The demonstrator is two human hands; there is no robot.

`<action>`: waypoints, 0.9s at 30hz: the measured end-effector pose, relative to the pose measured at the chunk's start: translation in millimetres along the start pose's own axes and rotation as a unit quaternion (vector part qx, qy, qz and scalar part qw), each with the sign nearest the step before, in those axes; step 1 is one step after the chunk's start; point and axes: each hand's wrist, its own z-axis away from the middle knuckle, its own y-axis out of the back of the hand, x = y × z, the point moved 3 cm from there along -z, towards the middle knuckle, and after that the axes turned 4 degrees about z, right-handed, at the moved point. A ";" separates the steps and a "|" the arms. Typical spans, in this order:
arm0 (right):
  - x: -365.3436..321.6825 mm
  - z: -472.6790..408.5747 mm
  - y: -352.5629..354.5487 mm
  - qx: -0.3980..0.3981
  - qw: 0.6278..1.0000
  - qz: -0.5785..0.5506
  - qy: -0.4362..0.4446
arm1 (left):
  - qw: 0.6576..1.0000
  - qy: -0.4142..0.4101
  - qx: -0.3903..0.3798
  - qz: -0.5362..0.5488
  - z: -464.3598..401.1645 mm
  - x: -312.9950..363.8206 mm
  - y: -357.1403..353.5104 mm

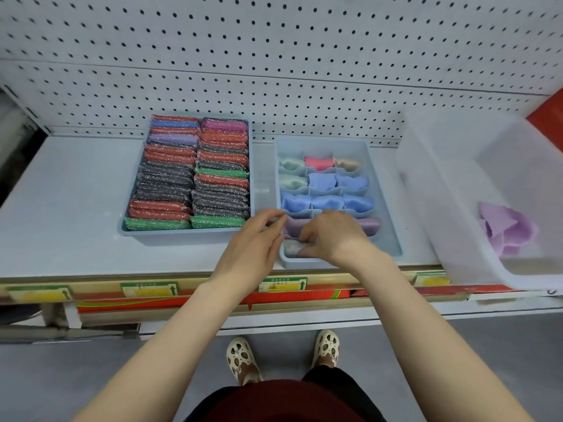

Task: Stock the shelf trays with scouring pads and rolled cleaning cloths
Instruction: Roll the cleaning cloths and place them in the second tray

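Both hands (292, 239) seemingly press grey cloth (293, 247) into tray (384, 190).

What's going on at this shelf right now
A person is stocking a divided tray with rolled cloths. Their right hand presses a grey cloth into the front-left compartment while the left hand rests at the tray's near-left edge. The scouring pad tray beside it looks full, and a purple cloth waits in the clear bin.
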 end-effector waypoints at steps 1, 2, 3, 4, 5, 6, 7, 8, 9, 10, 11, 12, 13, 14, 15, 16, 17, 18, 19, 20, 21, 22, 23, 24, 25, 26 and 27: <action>5.0 1.7 1.2 -0.010 0.999 -0.045 -0.006 | 1.000 -0.004 -0.002 -0.011 -0.6 0.6 1.1; 9.9 5.4 3.5 -0.012 0.995 -0.093 -0.014 | 1.000 -0.010 -0.003 -0.027 -1.2 1.3 2.5; 16.1 9.1 5.5 0.001 0.990 -0.136 -0.026 | 0.999 -0.014 0.000 -0.048 -1.9 2.5 4.4; 24.4 13.5 8.4 0.034 0.984 -0.169 -0.037 | 0.997 -0.017 0.004 -0.076 -3.3 4.5 6.6; 34.6 18.6 12.0 0.080 0.977 -0.194 -0.045 | 0.994 -0.017 0.010 -0.107 -5.6 7.0 9.1; 47.0 24.6 16.4 0.131 0.966 -0.219 -0.052 | 0.991 -0.013 0.015 -0.134 -9.3 10.4 11.6; 60.6 32.3 22.6 0.181 0.951 -0.243 -0.059 | 0.988 -0.008 0.018 -0.151 -14.4 15.0 13.4; 77.0 40.9 29.5 0.226 0.933 -0.270 -0.071 | 0.987 -0.004 0.022 -0.158 -20.7 21.5 14.4; 94.7 50.6 38.2 0.266 0.914 -0.296 -0.084 | 0.987 -0.004 0.026 -0.160 -28.2 29.2 14.0; 115.2 60.9 46.0 0.300 0.894 -0.317 -0.099 | 0.987 -0.007 0.027 -0.161 -36.6 38.6 12.5; 138.8 70.9 52.2 0.330 0.879 -0.324 -0.120 | 0.987 -0.012 0.028 -0.159 -45.8 49.3 9.7; 164.9 81.6 56.2 0.354 0.867 -0.318 -0.145 | 0.988 -0.019 0.027 -0.153 -55.8 60.8 4.9; 193.4 90.0 57.2 0.363 0.862 -0.306 -0.179 | 0.989 -0.025 0.024 -0.141 -66.4 73.3 -1.1; 221.5 96.9 56.6 0.354 0.864 -0.288 -0.215 | 0.991 -0.026 0.019 -0.128 -77.5 86.0 -8.5; 248.9 99.3 53.9 0.323 0.876 -0.258 -0.249 | 0.993 -0.027 0.014 -0.114 -89.0 98.9 -17.1; 274.0 98.0 49.1 0.276 0.894 -0.224 -0.273 | 0.994 -0.029 0.010 -0.101 -100.8 112.5 -26.6; 294.1 94.0 43.0 0.212 0.913 -0.189 -0.291 | 0.996 -0.032 0.008 -0.084 -112.7 126.7 -37.0; 310.2 87.3 35.0 0.135 0.929 -0.156 -0.308 | 0.997 -0.037 0.006 -0.067 -124.3 141.7 -47.6; 321.4 80.0 27.2 0.062 0.939 -0.128 -0.314 | 0.998 -0.041 0.005 -0.053 -135.7 156.1 -58.4; 329.4 72.9 20.4 0.015 0.946 -0.109 -0.304 | 0.998 -0.046 0.004 -0.047 -146.6 170.1 -68.5; 335.0 64.9 15.8 0.002 0.954 -0.103 -0.283 | 0.998 -0.049 0.004 -0.045 -157.2 183.0 -77.8; 341.0 58.3 14.1 0.011 0.957 -0.113 -0.267 | 0.998 -0.050 0.001 -0.043 -166.7 194.4 -86.6; 349.3 51.9 16.3 0.032 0.955 -0.133 -0.263 | 0.998 -0.048 -0.001 -0.039 -175.9 204.4 -94.1; 358.0 45.7 21.6 0.058 0.951 -0.153 -0.263 | 0.998 -0.042 -0.004 -0.035 -184.1 212.6 -100.1; 365.6 39.6 29.8 0.082 0.948 -0.168 -0.257 | 0.999 -0.033 -0.007 -0.034 -191.6 219.2 -104.8; 372.0 33.6 36.2 0.094 0.948 -0.181 -0.244 | 0.999 -0.024 -0.009 -0.036 -198.5 224.5 -108.8; 375.9 28.4 40.3 0.090 0.949 -0.195 -0.230 | 0.999 -0.016 -0.011 -0.038 -204.7 228.3 -112.9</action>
